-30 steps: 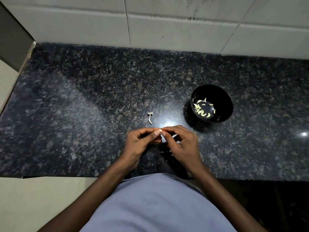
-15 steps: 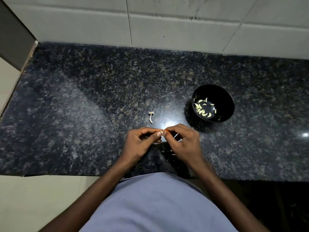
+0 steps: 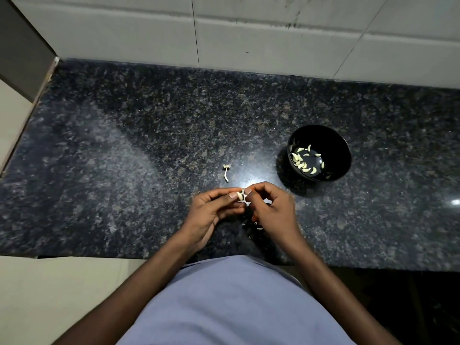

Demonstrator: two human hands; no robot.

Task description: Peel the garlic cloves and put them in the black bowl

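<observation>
1. Head view, the only one we have: our left hand point(image 3: 211, 210) pinches a garlic clove point(image 3: 239, 196) between thumb and forefinger, its other fingers curled in beneath.
2. Our right hand point(image 3: 270, 207) meets it fingertip to fingertip, pinching a scrap of pale skin point(image 3: 245, 198) at the clove's right side; we judge that we are mid-peel.
3. The clove sits at the centre of the counter's point(image 3: 124, 170) near half, between the two hands. Its long axis seems to run roughly twelve to six, curved. Which end is the tip we cannot tell, it is too small.
4. The black bowl point(image 3: 343, 155) lies at about two o'clock from the clove, near but apart, upright, with many peeled cloves point(image 3: 305, 161) already in it.
5. The right hand is nearer the bowl, so we judge the drop suits it best, though the clove is in the left.
6. A bare garlic stem point(image 3: 226, 173) lies at eleven o'clock from the hands, its long axis near twelve to six.
7. Loose bits of peel point(image 3: 254, 226) lie on the counter under the right hand.
</observation>
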